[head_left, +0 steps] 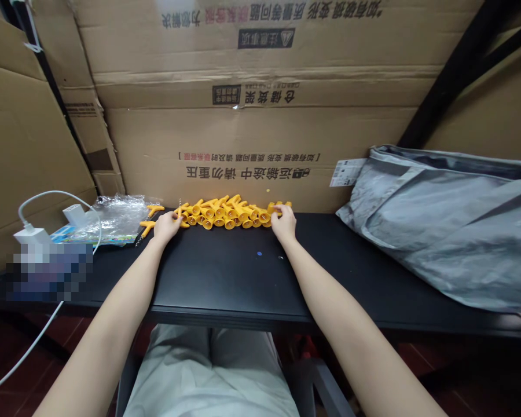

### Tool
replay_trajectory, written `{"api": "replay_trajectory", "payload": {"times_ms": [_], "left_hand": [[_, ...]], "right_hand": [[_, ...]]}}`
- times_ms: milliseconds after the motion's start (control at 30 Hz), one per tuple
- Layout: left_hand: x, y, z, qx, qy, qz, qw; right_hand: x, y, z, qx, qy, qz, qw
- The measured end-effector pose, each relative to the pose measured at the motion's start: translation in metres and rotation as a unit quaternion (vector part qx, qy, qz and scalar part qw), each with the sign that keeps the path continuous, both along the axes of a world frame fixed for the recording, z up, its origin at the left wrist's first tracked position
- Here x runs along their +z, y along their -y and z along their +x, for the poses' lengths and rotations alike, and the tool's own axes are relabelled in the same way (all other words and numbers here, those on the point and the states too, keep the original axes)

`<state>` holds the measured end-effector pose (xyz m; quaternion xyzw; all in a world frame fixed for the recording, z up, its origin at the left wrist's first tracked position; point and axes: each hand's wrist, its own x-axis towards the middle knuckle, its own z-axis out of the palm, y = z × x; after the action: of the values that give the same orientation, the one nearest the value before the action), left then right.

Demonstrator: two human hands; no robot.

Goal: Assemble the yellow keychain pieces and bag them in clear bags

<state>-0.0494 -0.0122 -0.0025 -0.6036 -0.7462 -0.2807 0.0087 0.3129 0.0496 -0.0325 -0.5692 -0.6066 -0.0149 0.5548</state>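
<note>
A row of yellow plastic corkscrew pieces (219,212) is heaped against the cardboard at the back of the black table, several with round, flared open ends facing me. My left hand (166,227) is closed at the heap's left end, its fingers round a yellow T-handled corkscrew (179,212) whose metal spiral points up. At the right end, my right hand (284,223) pinches a yellow flared piece (272,207); its fingertips partly cover it. Left of my left hand lie a loose corkscrew (147,226), its spiral toward me, and another yellow T-handle (155,209) behind it.
Printed cardboard (260,133) walls off the back of the black table (226,284). Clear plastic bags (117,217), a white charger (31,236) with its cable and a blurred-out object (52,272) occupy the left. A large grey bag (443,226) fills the right.
</note>
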Motion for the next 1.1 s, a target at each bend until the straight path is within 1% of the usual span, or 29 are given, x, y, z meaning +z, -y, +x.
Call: {"api": "replay_trajectory", "payload": {"times_ms": [200, 267, 367, 500, 567, 600, 667, 767, 833, 967, 1100], "left_hand": [[-0.001, 0.0, 0.002, 0.006, 0.013, -0.041, 0.999], [-0.003, -0.001, 0.002, 0.012, 0.019, -0.053, 0.998], [-0.005, -0.002, 0.003, 0.016, 0.02, -0.08, 0.996], [-0.003, 0.0, 0.005, 0.017, 0.007, -0.096, 0.995], [-0.001, 0.001, 0.007, 0.012, -0.005, -0.098, 0.995], [0.0, 0.002, 0.007, 0.01, -0.01, -0.099, 0.995], [0.001, 0.003, 0.009, 0.009, -0.02, -0.102, 0.995], [0.002, 0.004, 0.01, 0.013, -0.022, -0.105, 0.994], [0.002, 0.004, 0.01, 0.016, -0.02, -0.104, 0.994], [0.003, 0.004, 0.011, 0.015, -0.014, -0.108, 0.994], [0.005, 0.006, 0.013, 0.016, -0.019, -0.114, 0.993]], "right_hand": [[-0.001, -0.002, 0.003, 0.002, -0.003, 0.007, 1.0], [-0.003, -0.003, 0.006, -0.008, -0.006, 0.009, 1.0], [-0.007, -0.005, 0.013, -0.041, -0.016, 0.002, 0.999], [-0.017, -0.014, 0.028, -0.101, -0.067, -0.034, 0.992], [-0.022, -0.02, 0.034, -0.114, -0.095, -0.083, 0.985], [-0.024, -0.023, 0.036, -0.111, -0.1, -0.11, 0.983], [-0.027, -0.028, 0.038, -0.081, -0.087, -0.151, 0.981], [-0.027, -0.033, 0.036, -0.011, -0.034, -0.174, 0.984], [-0.024, -0.036, 0.033, 0.015, 0.008, -0.197, 0.98], [-0.017, -0.039, 0.03, 0.022, 0.074, -0.268, 0.96], [-0.01, -0.042, 0.029, 0.019, 0.089, -0.304, 0.948]]}}
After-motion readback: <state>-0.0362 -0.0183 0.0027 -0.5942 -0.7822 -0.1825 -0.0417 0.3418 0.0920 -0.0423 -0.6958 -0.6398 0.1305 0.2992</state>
